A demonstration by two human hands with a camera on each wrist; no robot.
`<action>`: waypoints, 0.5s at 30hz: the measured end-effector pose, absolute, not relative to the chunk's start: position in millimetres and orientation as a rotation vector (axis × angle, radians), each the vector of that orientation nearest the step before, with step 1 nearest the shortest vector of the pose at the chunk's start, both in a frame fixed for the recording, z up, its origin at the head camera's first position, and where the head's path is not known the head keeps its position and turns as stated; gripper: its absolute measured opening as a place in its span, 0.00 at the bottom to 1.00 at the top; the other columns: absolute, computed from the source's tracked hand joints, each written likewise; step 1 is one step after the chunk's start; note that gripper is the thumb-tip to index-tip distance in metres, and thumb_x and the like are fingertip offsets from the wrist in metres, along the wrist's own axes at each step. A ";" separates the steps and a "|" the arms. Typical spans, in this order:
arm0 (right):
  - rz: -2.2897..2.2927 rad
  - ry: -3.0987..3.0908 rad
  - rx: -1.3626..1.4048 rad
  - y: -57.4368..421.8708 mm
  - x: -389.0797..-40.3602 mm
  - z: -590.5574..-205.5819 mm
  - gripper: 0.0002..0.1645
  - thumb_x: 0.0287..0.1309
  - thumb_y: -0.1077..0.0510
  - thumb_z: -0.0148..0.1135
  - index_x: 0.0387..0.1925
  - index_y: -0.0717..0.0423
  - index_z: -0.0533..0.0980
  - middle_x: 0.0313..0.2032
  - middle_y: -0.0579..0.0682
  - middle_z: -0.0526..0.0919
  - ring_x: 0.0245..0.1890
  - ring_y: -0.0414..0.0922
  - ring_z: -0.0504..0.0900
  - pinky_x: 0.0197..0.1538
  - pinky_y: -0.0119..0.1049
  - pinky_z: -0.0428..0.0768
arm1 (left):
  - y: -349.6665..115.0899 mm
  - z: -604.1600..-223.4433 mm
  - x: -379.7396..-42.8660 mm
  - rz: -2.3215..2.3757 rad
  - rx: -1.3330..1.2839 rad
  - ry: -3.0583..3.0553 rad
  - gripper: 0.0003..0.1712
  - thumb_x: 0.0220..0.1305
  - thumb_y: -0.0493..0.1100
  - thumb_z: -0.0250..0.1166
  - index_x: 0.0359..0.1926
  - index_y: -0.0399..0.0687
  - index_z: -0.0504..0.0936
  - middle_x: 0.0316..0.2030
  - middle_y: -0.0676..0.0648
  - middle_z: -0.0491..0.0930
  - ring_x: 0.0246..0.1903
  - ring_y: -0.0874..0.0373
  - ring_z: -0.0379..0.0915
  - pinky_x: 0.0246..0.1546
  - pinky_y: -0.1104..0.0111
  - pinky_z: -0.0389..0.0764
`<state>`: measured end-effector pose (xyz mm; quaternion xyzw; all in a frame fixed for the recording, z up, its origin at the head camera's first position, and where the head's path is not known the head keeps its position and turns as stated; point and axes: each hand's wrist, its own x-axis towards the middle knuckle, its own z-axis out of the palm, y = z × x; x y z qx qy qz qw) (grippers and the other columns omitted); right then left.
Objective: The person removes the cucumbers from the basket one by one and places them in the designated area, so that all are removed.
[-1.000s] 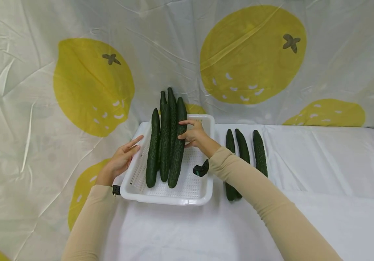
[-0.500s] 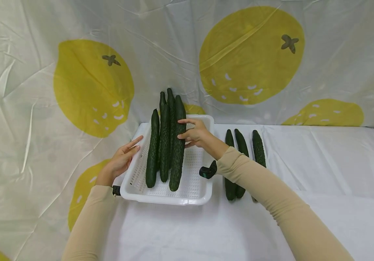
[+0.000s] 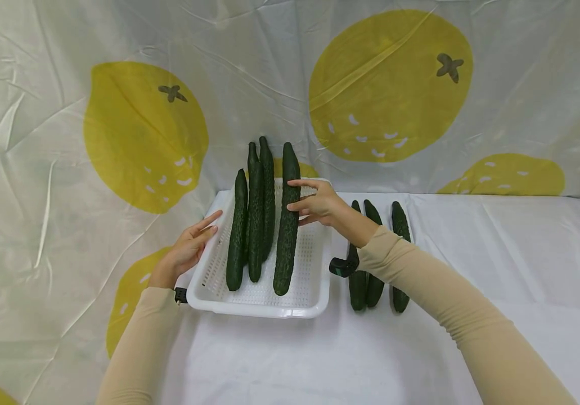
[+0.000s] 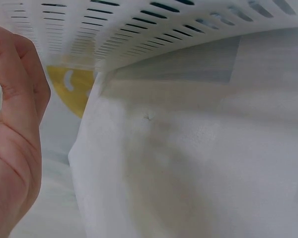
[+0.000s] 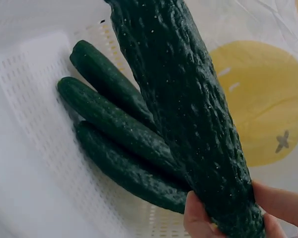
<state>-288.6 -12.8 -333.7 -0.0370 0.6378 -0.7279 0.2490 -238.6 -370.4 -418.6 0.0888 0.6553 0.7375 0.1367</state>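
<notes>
My right hand (image 3: 320,203) pinches a long dark green cucumber (image 3: 287,225) near its upper half, fingers on one side and thumb on the other. It stands over the white slotted basket (image 3: 258,311), a little apart from three other cucumbers (image 3: 255,225) leaning side by side at the basket's left. In the right wrist view the held cucumber (image 5: 184,109) crosses in front of those three. At the basket's left rim my left hand (image 3: 185,250) holds the edge with thumb and fingers. The left wrist view shows its bent fingers (image 4: 22,74) beside the slotted wall; their tips are hidden.
Three more cucumbers (image 3: 373,284) lie on the white-covered table (image 3: 290,360) to the basket's right, partly behind the right forearm. A lemon-print cloth (image 3: 259,84) hangs close behind and to the left. A black wrist camera (image 3: 344,265) juts beside the basket's right rim.
The cucumber in my right hand has moved right, away from the other three, opening a gap. The right forearm shifted right with it. The left hand and basket stay in place.
</notes>
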 end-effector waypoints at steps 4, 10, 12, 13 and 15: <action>-1.991 1.727 -0.112 -2.3 -288.5 -330.4 0.39 0.59 0.75 0.65 0.70 0.49 0.70 0.66 0.69 0.65 0.55 0.68 0.77 0.50 0.59 0.80 | -369.9 -417.9 -238.4 2.123 0.234 1.919 0.30 0.80 0.37 0.47 0.78 0.48 0.54 0.49 0.48 0.76 0.37 0.63 0.80 0.32 0.75 0.81; -1.987 1.714 -0.142 15.0 -288.6 -328.7 0.40 0.61 0.74 0.63 0.71 0.49 0.68 0.68 0.68 0.61 0.59 0.67 0.74 0.48 0.56 0.82 | -370.7 -418.4 -238.9 2.112 0.234 1.907 0.30 0.80 0.37 0.46 0.79 0.49 0.53 0.51 0.48 0.76 0.39 0.62 0.80 0.33 0.74 0.82; -1.987 1.713 -0.152 21.0 -288.3 -328.4 0.40 0.61 0.74 0.63 0.72 0.49 0.68 0.69 0.68 0.60 0.59 0.68 0.73 0.47 0.54 0.83 | -370.9 -418.3 -238.9 2.106 0.228 1.911 0.31 0.80 0.37 0.46 0.79 0.49 0.53 0.51 0.48 0.77 0.38 0.63 0.80 0.33 0.74 0.82; -1.988 1.712 -0.156 23.9 -288.1 -328.1 0.40 0.61 0.74 0.63 0.72 0.49 0.67 0.69 0.68 0.59 0.59 0.68 0.73 0.47 0.54 0.83 | -370.8 -418.0 -238.9 2.107 0.223 1.907 0.31 0.80 0.38 0.46 0.79 0.49 0.53 0.51 0.47 0.76 0.39 0.62 0.80 0.34 0.73 0.82; -1.989 1.707 -0.167 29.8 -287.7 -327.6 0.40 0.62 0.74 0.62 0.73 0.50 0.66 0.70 0.68 0.57 0.59 0.67 0.73 0.46 0.53 0.83 | -370.8 -417.4 -238.7 2.109 0.209 1.905 0.31 0.80 0.38 0.47 0.79 0.50 0.54 0.52 0.46 0.76 0.40 0.62 0.80 0.35 0.72 0.83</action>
